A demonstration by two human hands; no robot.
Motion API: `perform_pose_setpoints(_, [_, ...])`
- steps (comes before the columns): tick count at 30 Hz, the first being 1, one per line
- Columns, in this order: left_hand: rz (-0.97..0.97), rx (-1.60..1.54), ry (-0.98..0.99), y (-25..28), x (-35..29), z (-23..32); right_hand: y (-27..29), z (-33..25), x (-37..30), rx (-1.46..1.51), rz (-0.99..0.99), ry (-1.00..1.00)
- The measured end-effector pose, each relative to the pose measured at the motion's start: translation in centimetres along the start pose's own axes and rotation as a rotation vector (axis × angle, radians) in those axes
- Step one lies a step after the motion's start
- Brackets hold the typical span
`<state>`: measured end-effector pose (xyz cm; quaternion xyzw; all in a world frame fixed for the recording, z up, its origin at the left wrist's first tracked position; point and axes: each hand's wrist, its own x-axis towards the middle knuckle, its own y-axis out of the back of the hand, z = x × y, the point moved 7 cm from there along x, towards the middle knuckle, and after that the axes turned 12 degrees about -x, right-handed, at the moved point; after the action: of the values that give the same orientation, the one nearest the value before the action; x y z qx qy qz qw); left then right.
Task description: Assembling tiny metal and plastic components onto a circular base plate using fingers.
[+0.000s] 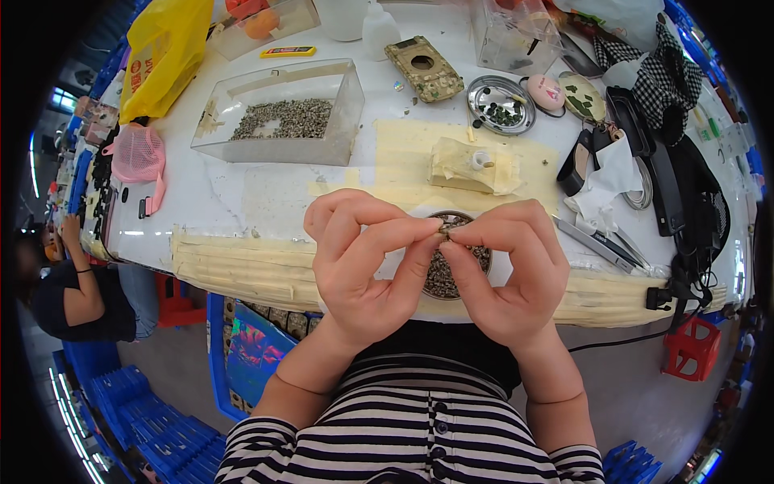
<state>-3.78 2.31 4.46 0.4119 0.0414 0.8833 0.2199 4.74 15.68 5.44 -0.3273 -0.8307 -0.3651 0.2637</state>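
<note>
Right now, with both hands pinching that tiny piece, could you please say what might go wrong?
The tiny piece could slip from the left hand and right hand and vanish among the small bits in the round dish. A bump could spill the dish, which sits near the taped table edge.

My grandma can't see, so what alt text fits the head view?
Someone's left hand and right hand pinch a tiny piece above a round dish of small bits. Beyond, a clear box stands on a white table.

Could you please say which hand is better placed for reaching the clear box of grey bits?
Probably the left hand, nearer the clear box than the right hand, though both hands pinch a small piece.
</note>
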Motion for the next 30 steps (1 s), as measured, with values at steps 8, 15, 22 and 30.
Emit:
perform_pose_setpoints(8, [0.017, -0.015, 0.016, 0.1, 0.0, -0.1, 0.2, -0.4, -0.1, -0.169, 0.041, 0.081])
perform_pose_setpoints(15, [0.016, -0.05, -0.007, 0.1, 0.1, 0.0, -0.5, 0.4, -0.1, -0.051, -0.077, -0.056])
perform_pose_setpoints(22, [-0.013, -0.005, -0.04, 0.0, 0.4, 0.3, -0.2, 0.5, 0.0, -0.023, -0.067, -0.066])
perform_pose_setpoints(30, [0.035, 0.009, 0.022, 0.0, 0.0, -0.3, -0.1, -0.6, -0.3, -0.196, -0.008, 0.115])
